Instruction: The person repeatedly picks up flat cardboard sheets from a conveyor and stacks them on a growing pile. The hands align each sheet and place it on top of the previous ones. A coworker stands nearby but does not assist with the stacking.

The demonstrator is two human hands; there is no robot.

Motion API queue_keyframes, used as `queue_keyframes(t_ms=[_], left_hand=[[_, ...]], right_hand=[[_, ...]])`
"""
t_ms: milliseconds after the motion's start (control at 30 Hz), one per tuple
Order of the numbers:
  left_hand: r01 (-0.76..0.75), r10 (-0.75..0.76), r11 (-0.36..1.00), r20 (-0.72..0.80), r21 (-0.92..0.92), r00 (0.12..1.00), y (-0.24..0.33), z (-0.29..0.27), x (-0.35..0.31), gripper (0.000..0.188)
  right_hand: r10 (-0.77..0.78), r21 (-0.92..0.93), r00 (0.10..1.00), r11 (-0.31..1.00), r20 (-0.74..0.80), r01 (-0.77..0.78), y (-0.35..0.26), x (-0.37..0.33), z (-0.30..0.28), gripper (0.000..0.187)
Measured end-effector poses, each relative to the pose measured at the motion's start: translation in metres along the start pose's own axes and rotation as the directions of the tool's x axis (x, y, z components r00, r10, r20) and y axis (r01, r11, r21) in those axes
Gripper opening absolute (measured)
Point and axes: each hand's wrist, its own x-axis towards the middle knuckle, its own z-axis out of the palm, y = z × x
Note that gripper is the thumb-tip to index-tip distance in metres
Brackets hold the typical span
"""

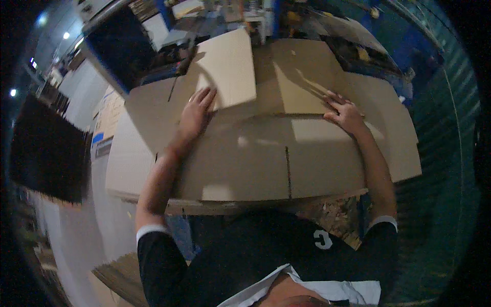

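A large flat sheet of brown cardboard [245,169], with dark slots cut in it, lies in front of me. On its far side a pale cardboard flap [227,69] is tilted up and catches the light. My left hand [198,111] rests at that flap's near left corner, fingers stretched over it, thumb hidden. To the right lies a darker cardboard flap [302,77]. My right hand [345,113] touches its near right corner with fingers spread, and its shadow falls across the board.
Dark machinery with blue posts [120,48] stands beyond the cardboard. A green corrugated wall [445,169] runs along the right. At the left are a dark brown stack [48,148] and a pale floor [97,220]. Cardboard scraps [335,220] lie below the near edge.
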Motion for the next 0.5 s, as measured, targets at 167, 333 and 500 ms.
queue_keyframes(t_ms=[167, 333, 500], left_hand=[[0.277, -0.278, 0.898, -0.047, 0.341, 0.959, -0.013, 0.012, 0.037, 0.065], [0.550, -0.473, 0.833, -0.438, 0.061, 0.765, -0.004, -0.047, -0.078, 0.082], [0.954, -0.889, 0.187, -0.453, -0.233, 0.064, 0.006, -0.095, -0.198, 0.087]], right_hand=[[0.182, -0.023, 0.972, 0.982, -0.146, -0.188, -0.014, 0.036, 0.004, 0.056], [0.194, -0.001, 0.927, 0.979, -0.321, -0.206, 0.032, -0.084, -0.010, 0.051], [0.696, 0.592, 0.630, 0.681, -0.343, -0.431, 0.120, -0.234, 0.026, 0.048]])
